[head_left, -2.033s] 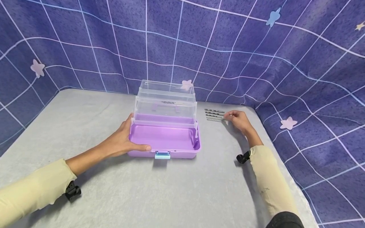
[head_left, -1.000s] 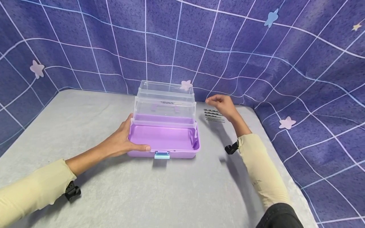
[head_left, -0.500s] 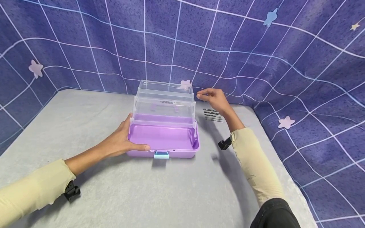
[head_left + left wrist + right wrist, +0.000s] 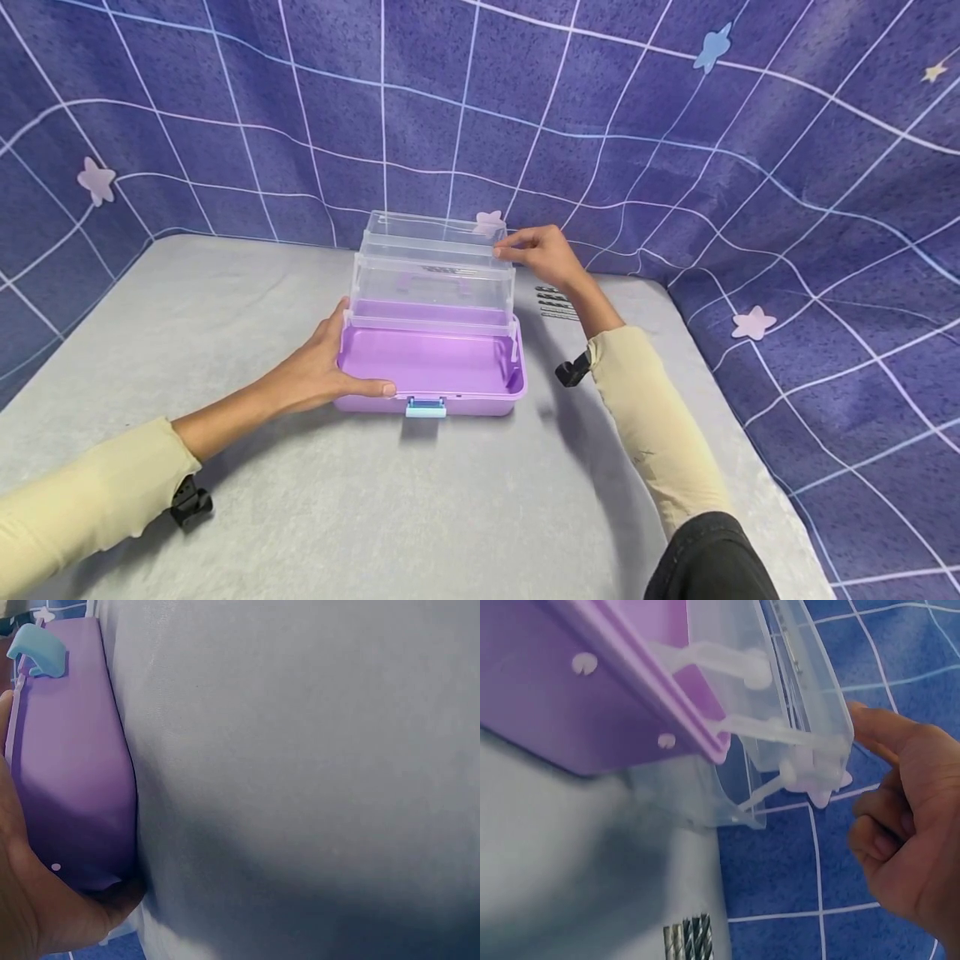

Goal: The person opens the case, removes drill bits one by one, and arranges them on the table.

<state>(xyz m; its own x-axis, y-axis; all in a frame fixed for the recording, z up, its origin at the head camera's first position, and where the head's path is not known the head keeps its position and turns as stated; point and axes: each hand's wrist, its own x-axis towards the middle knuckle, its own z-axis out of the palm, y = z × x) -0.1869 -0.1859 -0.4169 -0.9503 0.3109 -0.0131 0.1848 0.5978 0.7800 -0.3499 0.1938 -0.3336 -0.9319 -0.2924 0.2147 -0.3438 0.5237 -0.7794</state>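
A purple toolbox [image 4: 480,407] with a light blue latch [image 4: 426,407] stands open on the table, its clear trays [image 4: 435,296] raised in steps at the back. My left hand [image 4: 318,371] grips its left end, thumb along the front rim. Several drill bits [image 4: 450,269] lie in an upper tray. At the right end of the trays, my right hand [image 4: 543,254] has thumb and forefinger brought together. In the right wrist view, its forefinger reaches the clear tray corner [image 4: 832,742], other fingers curled; I cannot tell whether a thin bit is between the fingertips.
More drill bits [image 4: 553,302] lie in a row on the grey table [image 4: 450,508], right of the toolbox and partly under the right forearm. A dark blue grid-patterned curtain [image 4: 300,108] with star shapes closes off the back and sides.
My right hand has lifted from the row of drill bits and moved left and back to the upper trays' right end. The left hand and toolbox have stayed put.
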